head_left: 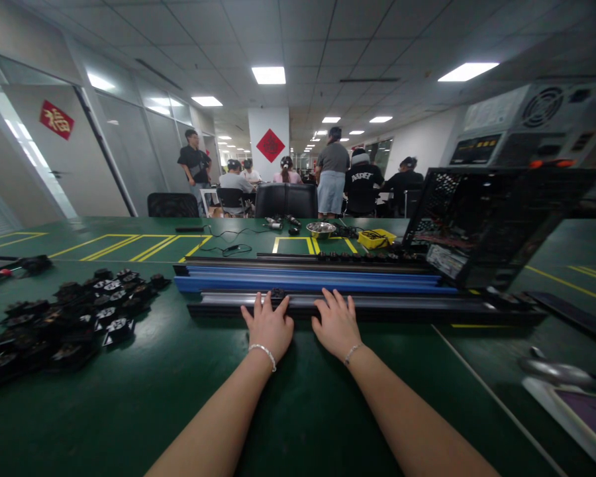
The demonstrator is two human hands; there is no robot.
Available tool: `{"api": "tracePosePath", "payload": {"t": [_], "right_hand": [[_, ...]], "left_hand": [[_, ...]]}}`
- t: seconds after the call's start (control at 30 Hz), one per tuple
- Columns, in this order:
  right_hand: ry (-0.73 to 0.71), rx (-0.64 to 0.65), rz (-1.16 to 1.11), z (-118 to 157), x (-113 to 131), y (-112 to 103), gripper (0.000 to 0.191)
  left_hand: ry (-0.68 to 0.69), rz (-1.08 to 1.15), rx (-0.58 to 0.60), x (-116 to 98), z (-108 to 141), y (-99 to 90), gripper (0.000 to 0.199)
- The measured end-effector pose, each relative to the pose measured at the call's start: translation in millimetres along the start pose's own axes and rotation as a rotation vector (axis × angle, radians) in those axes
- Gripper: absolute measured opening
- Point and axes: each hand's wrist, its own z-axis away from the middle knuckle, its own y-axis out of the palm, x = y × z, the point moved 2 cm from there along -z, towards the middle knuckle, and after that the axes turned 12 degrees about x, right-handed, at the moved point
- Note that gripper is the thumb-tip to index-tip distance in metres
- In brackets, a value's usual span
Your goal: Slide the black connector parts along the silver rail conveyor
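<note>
My left hand (269, 324) lies palm down with fingers spread, its fingertips on the near edge of a long black and silver rail (392, 305). A small black part (278, 293) sits on the rail just beyond those fingers. To its right, my right hand (336, 322) rests the same way, fingers apart and tips on the rail. Neither hand is wrapped around anything. Directly behind the rail runs a long blue bar (308, 279), parallel to it. A row of small black parts (362, 256) stands along a dark strip farther back.
A heap of black parts (69, 318) covers the left of the green table (298, 411). An open black computer case (496, 218) stands at right. Behind the bars are a metal bowl (320, 229) and a yellow tray (376, 238). A purple-screened device (583, 414) lies front right. Several people are in the background.
</note>
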Motion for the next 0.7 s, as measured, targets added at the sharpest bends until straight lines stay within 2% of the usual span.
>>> {"api": "tracePosePath", "payload": {"t": [0.33,0.7], "right_hand": [[0.001,-0.007,0.0,-0.2,-0.1,0.3,0.031],[0.006,0.001,-0.001,-0.2,-0.1,0.1,0.03]], "left_hand": [[-0.017,0.027,-0.029,4.7,-2.1,0.6,0.044],[-0.067,0.049,-0.006,7.7,-2.9,-3.2,0.044]]}}
